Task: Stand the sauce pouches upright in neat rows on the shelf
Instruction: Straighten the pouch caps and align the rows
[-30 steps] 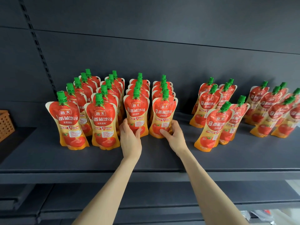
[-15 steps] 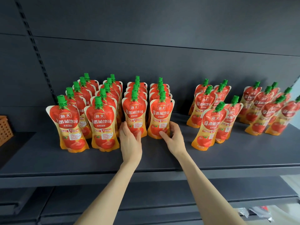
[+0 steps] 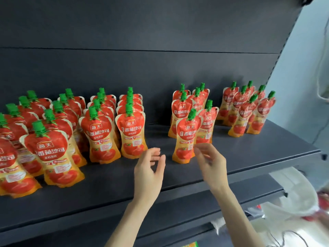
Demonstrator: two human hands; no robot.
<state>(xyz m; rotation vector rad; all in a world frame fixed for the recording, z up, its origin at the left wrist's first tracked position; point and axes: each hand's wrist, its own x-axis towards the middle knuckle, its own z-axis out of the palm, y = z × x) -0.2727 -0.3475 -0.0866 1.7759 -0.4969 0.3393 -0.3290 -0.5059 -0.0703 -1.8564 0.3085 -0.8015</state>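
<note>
Red and orange sauce pouches with green caps stand on a dark shelf (image 3: 258,154). Several tidy rows fill the left side, the rightmost row fronted by a pouch (image 3: 131,132). A looser middle group has one leaning pouch (image 3: 187,138) at its front. A third group (image 3: 247,111) stands at the far right. My left hand (image 3: 151,172) hovers over the gap between the left rows and the middle group, fingers loosely curled and holding nothing. My right hand (image 3: 208,161) hangs just in front of and right of the leaning pouch, fingers relaxed, touching nothing.
A white plastic bag (image 3: 293,196) with more red packs lies low at the right, below the shelf. A lower shelf edge (image 3: 178,227) runs beneath my arms. The dark back panel rises behind the pouches.
Both hands have let go of the two front pouches of the left rows and moved right toward the middle group. The view has swung right as well.
</note>
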